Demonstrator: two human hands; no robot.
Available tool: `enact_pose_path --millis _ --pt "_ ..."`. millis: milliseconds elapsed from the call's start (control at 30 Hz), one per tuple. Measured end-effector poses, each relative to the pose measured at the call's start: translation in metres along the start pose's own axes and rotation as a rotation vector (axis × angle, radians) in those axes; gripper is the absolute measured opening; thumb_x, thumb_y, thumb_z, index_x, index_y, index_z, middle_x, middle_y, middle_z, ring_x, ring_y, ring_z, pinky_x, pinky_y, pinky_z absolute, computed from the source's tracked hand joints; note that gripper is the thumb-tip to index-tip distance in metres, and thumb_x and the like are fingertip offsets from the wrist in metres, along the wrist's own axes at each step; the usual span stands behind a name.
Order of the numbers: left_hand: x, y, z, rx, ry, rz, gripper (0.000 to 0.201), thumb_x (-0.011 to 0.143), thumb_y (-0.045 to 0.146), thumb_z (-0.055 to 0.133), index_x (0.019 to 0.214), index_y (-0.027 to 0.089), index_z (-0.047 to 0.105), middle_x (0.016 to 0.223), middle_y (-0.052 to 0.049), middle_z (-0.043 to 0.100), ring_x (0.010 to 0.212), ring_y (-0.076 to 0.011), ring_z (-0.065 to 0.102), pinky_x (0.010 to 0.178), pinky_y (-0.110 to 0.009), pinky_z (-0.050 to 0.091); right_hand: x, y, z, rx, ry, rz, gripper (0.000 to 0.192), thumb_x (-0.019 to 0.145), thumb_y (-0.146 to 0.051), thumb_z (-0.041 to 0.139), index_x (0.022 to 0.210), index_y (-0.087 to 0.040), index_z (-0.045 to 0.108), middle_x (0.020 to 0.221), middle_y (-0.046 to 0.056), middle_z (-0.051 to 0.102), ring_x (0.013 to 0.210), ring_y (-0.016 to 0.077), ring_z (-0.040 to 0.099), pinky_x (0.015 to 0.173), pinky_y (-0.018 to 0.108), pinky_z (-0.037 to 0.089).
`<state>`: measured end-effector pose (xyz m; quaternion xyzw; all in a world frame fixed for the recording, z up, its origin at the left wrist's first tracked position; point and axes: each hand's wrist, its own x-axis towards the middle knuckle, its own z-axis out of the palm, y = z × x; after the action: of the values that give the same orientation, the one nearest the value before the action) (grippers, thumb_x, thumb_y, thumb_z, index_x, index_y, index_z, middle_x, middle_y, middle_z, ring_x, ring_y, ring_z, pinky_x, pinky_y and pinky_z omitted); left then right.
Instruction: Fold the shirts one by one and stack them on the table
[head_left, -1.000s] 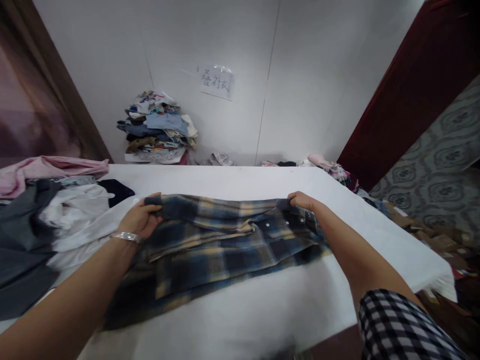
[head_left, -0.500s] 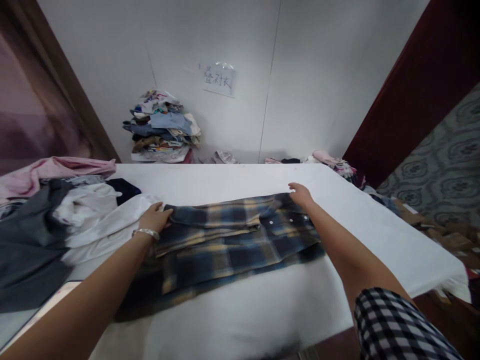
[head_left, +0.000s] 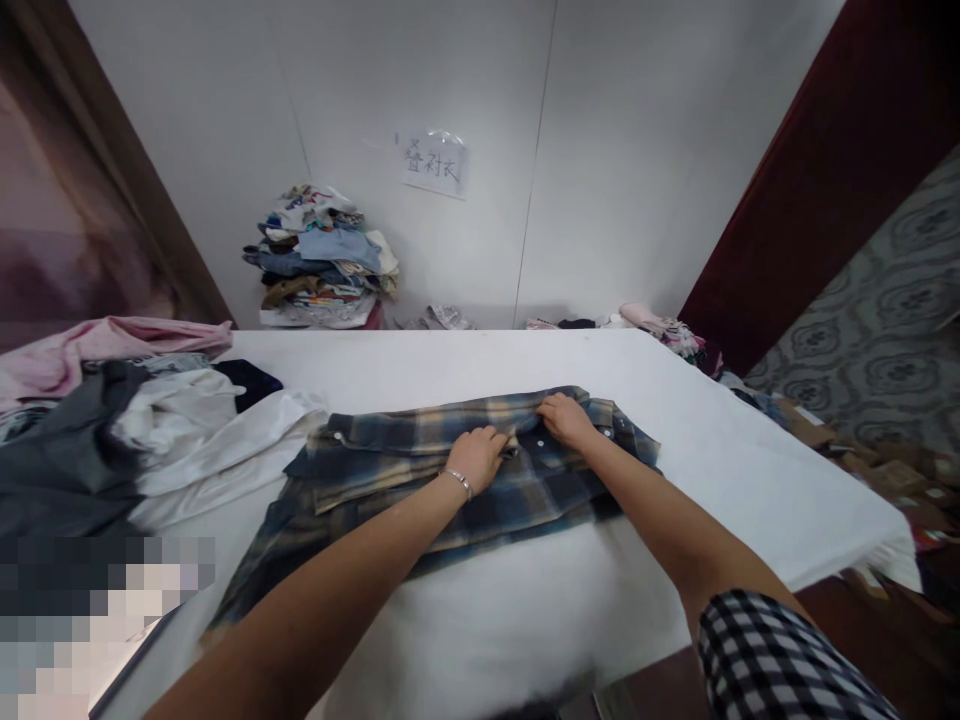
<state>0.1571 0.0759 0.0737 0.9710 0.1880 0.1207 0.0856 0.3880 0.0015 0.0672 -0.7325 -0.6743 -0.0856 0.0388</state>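
Observation:
A plaid shirt (head_left: 427, 490) in dark blue, yellow and white lies partly folded across the white table in front of me. A sleeve runs sideways along its upper part, and small white buttons show near its right end. My left hand (head_left: 478, 460) has its fingers bent round the cloth at the sleeve's end, near the middle of the shirt. Close by on the right, my right hand (head_left: 568, 420) pinches the fabric by the upper edge. Both sets of fingertips are partly hidden by the hands and folds.
Loose garments, among them a white satiny one (head_left: 225, 440), a dark grey one (head_left: 67, 450) and a pink one (head_left: 112, 340), lie heaped at the left. A tall clothes pile (head_left: 322, 260) stands behind the white table (head_left: 720, 470), below a paper sign (head_left: 435, 163). More clothes (head_left: 667, 330) sit back right.
My left hand has moved right from the shirt's left end to its middle. My right hand has come left and nearer, from the upper right edge onto the cloth.

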Motion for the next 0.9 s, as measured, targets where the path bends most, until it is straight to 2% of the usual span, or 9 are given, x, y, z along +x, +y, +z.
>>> enact_pose_path --millis 67,133,267,333,433,567,633,733,900 --pt "0.003 -0.004 -0.005 0.017 0.014 -0.017 0.027 0.088 0.011 0.046 0.098 0.019 0.069 0.095 -0.016 0.068 0.093 -0.0285 0.064 0.077 -0.043 0.045 -0.008 0.000 -0.003 0.039 0.053 0.003 0.032 0.090 -0.013 0.044 0.109 -0.014 0.070 0.106 0.013 0.066 0.098 0.0235 0.053 0.091 0.035 0.040" --pt "-0.003 -0.009 -0.009 0.008 0.034 0.009 0.028 0.089 0.013 0.042 0.094 0.019 0.069 0.095 -0.016 0.067 0.095 -0.0292 0.063 0.079 -0.045 0.045 -0.021 -0.001 -0.002 0.108 0.015 -0.014 0.032 0.088 -0.012 0.046 0.108 -0.014 0.071 0.104 0.012 0.067 0.098 0.0237 0.054 0.091 0.036 0.041" --pt "-0.029 -0.013 -0.005 -0.037 -0.055 0.128 0.016 0.083 0.018 0.054 0.082 0.024 0.069 0.086 -0.009 0.068 0.087 -0.0268 0.064 0.077 -0.041 0.047 -0.043 -0.001 0.005 0.259 -0.086 -0.019 0.039 0.079 -0.004 0.049 0.106 -0.020 0.073 0.108 0.007 0.070 0.102 0.0228 0.058 0.093 0.032 0.043" --pt "-0.037 -0.016 -0.002 -0.116 -0.087 0.147 0.015 0.085 0.024 0.055 0.086 0.025 0.070 0.088 -0.007 0.070 0.085 -0.0250 0.064 0.075 -0.038 0.049 -0.046 0.003 0.005 0.333 -0.049 0.097 0.043 0.078 -0.003 0.048 0.107 -0.023 0.073 0.113 0.004 0.071 0.107 0.0228 0.060 0.096 0.030 0.044" --pt "-0.037 -0.033 -0.009 -0.210 -0.013 0.104 0.024 0.090 0.034 0.048 0.095 0.024 0.070 0.096 -0.007 0.071 0.089 -0.0221 0.064 0.081 -0.035 0.050 -0.042 0.017 -0.001 0.365 0.022 0.327 0.039 0.083 -0.009 0.048 0.111 -0.023 0.072 0.118 0.004 0.071 0.112 0.0230 0.060 0.100 0.031 0.042" --pt "-0.029 -0.087 -0.034 -0.108 0.102 -0.099 0.029 0.090 0.032 0.044 0.098 0.022 0.070 0.105 -0.008 0.071 0.101 -0.0228 0.063 0.095 -0.037 0.047 -0.029 0.040 -0.009 0.306 0.051 0.562 0.037 0.090 -0.025 0.049 0.122 -0.018 0.067 0.129 0.012 0.064 0.119 0.0263 0.058 0.101 0.035 0.041" --pt "-0.031 -0.120 -0.045 0.002 0.082 -0.281 0.032 0.088 0.031 0.043 0.103 0.020 0.070 0.113 -0.011 0.071 0.107 -0.0261 0.062 0.097 -0.039 0.046 -0.022 0.048 -0.009 0.296 0.022 0.622 0.035 0.089 -0.029 0.054 0.118 -0.019 0.069 0.124 0.013 0.068 0.116 0.0274 0.060 0.097 0.035 0.044" --pt "-0.043 -0.160 -0.053 0.154 -0.002 -0.527 0.037 0.085 0.033 0.046 0.110 0.018 0.069 0.121 -0.016 0.069 0.115 -0.0325 0.061 0.097 -0.044 0.045 -0.014 0.053 -0.006 0.302 -0.029 0.650 0.024 0.084 -0.028 0.060 0.102 -0.022 0.075 0.107 0.008 0.075 0.105 0.0257 0.065 0.090 0.032 0.047" --pt "-0.069 -0.186 -0.061 0.099 -0.015 -0.680 0.036 0.078 0.039 0.057 0.106 0.021 0.071 0.120 -0.015 0.070 0.119 -0.0344 0.058 0.100 -0.046 0.041 -0.014 0.054 -0.001 0.274 -0.053 0.677 0.028 0.084 -0.021 0.052 0.096 -0.020 0.077 0.103 0.010 0.075 0.101 0.0266 0.067 0.086 0.034 0.048"
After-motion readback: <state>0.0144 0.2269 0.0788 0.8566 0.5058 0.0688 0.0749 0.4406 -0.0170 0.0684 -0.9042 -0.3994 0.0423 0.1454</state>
